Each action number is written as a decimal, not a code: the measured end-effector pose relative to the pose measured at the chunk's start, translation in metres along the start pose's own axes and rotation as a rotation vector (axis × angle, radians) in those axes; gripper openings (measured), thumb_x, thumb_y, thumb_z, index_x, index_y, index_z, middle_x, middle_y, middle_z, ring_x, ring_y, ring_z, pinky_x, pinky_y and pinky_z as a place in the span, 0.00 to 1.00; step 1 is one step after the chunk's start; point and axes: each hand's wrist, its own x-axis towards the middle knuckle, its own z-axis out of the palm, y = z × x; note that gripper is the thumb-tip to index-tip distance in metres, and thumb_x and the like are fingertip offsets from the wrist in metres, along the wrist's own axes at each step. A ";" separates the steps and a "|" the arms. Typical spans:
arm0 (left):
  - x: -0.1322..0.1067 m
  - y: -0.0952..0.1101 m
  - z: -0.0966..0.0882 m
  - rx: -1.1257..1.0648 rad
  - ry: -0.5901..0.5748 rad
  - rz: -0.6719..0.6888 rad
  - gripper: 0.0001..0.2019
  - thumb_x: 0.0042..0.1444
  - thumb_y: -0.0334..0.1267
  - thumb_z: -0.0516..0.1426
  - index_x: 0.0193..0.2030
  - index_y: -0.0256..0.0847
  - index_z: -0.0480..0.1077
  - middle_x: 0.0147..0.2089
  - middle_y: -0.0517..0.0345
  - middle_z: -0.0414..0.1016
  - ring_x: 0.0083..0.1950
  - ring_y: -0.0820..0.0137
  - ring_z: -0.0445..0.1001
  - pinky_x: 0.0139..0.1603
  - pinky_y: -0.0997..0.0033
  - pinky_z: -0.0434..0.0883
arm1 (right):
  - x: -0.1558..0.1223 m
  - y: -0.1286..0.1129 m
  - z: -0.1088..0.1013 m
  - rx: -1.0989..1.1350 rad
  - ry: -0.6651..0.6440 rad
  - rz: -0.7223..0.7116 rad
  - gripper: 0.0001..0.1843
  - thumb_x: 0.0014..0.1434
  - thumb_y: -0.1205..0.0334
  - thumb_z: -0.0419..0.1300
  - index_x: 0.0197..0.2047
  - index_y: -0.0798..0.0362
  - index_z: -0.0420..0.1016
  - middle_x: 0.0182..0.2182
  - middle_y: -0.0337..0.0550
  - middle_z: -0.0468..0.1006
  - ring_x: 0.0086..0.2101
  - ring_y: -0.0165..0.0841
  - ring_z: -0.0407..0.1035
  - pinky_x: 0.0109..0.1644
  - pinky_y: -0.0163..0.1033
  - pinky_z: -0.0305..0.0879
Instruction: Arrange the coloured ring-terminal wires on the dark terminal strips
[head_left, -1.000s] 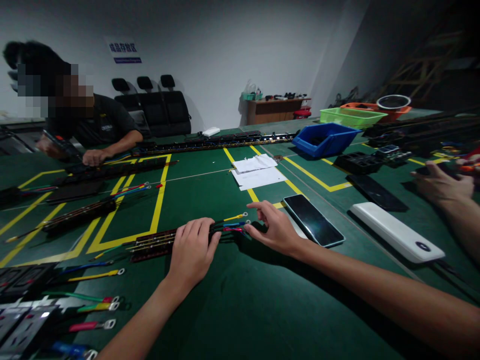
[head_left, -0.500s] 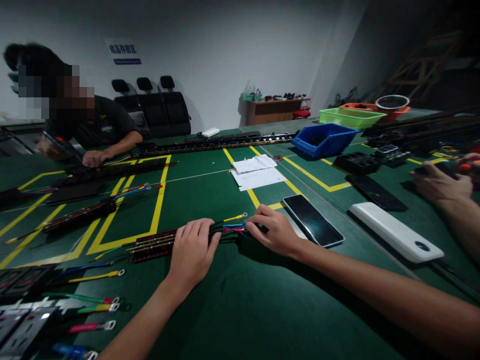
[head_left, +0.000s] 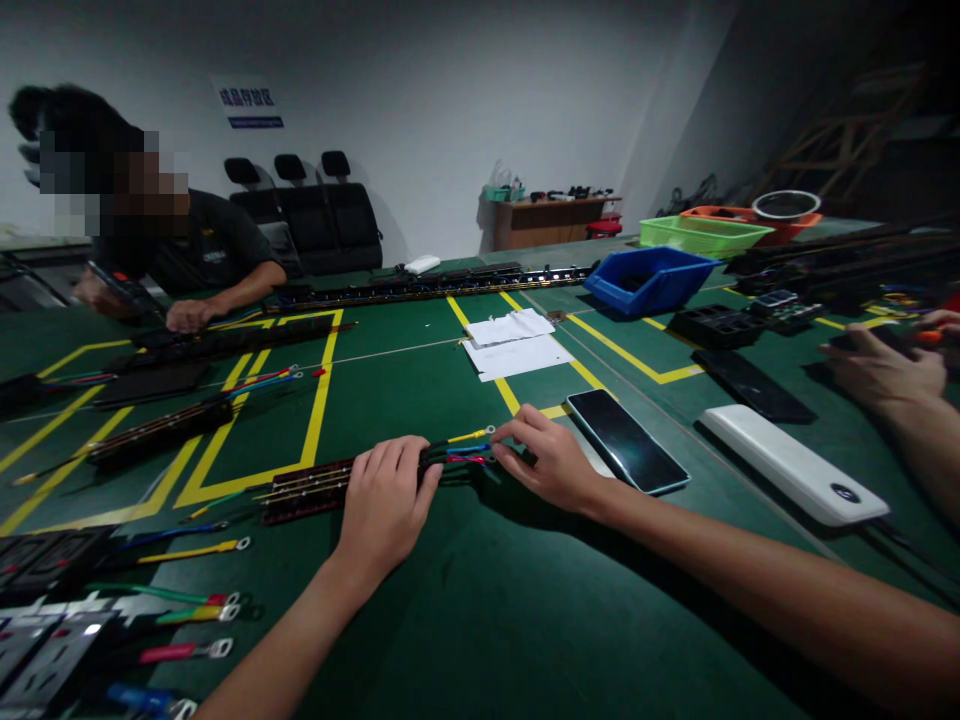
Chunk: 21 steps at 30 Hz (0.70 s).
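Note:
A long dark strip with brass-coloured bars [head_left: 311, 490] lies on the green table in front of me. Over its right end is my left hand [head_left: 390, 495], fingers wrapped across it and pressing it down. From that end come wires with ring terminals: a yellow wire [head_left: 466, 437], a blue wire [head_left: 465, 452] and a red wire [head_left: 469, 461]. At the wire ends is my right hand [head_left: 546, 460], thumb and forefinger closed around the tip of the blue wire. Its exact fingertip contact is small and partly hidden.
Right of my right hand lie a smartphone [head_left: 628, 440] and a white power bank [head_left: 791, 465]. Papers [head_left: 517, 358] and a blue bin [head_left: 649, 282] stand beyond. More strips with lugged wires [head_left: 199, 551] lie left. A co-worker [head_left: 217, 240] sits across; another person's hand [head_left: 885, 370] is right.
My right hand has shifted very slightly upward at the wire tips. The red and blue wires now lie more apart. My left hand stays on the strip.

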 end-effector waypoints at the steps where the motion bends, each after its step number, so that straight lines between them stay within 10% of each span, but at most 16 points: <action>1: 0.000 0.000 0.000 0.000 0.000 0.000 0.16 0.71 0.44 0.49 0.55 0.38 0.71 0.54 0.46 0.77 0.55 0.54 0.74 0.54 0.49 0.69 | 0.000 0.001 0.000 -0.005 -0.009 -0.039 0.11 0.69 0.59 0.57 0.39 0.53 0.79 0.35 0.44 0.72 0.32 0.31 0.67 0.35 0.37 0.61; 5: 0.000 0.000 0.000 -0.010 0.000 -0.005 0.16 0.71 0.45 0.49 0.55 0.38 0.71 0.54 0.46 0.77 0.55 0.54 0.74 0.54 0.49 0.69 | 0.000 0.003 0.002 0.002 -0.021 -0.064 0.14 0.70 0.58 0.56 0.35 0.52 0.79 0.33 0.43 0.72 0.32 0.31 0.67 0.36 0.37 0.61; 14: 0.000 -0.001 0.000 0.005 0.000 -0.001 0.16 0.71 0.44 0.50 0.55 0.39 0.71 0.54 0.46 0.77 0.55 0.53 0.74 0.54 0.48 0.68 | 0.003 -0.004 0.002 -0.109 -0.105 0.117 0.24 0.64 0.57 0.61 0.62 0.50 0.67 0.45 0.47 0.74 0.36 0.35 0.70 0.34 0.37 0.61; 21: 0.000 0.000 0.000 -0.010 -0.012 -0.009 0.16 0.71 0.45 0.49 0.55 0.39 0.70 0.54 0.46 0.77 0.55 0.54 0.73 0.55 0.48 0.68 | 0.001 -0.001 -0.001 -0.030 0.008 0.054 0.11 0.68 0.57 0.57 0.38 0.52 0.78 0.33 0.43 0.73 0.32 0.32 0.68 0.36 0.37 0.61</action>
